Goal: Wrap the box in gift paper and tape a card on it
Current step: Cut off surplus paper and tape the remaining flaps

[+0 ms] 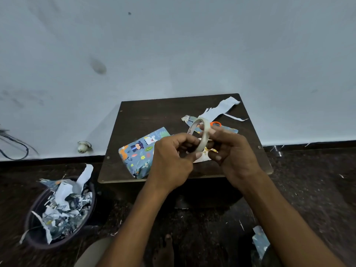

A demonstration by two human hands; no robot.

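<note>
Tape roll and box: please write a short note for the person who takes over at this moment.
Left hand: pinches the lower rim of the tape roll.
Right hand: grips the roll, fingers through its hole.
Box: already wrapped in animal-print paper, lying on the small table, left of the hands.
Card: on the table under the hands, mostly hidden.
Scissors: behind the roll, among paper scraps.
Left: pull a strip of tape, tape the card onto the box.
</note>
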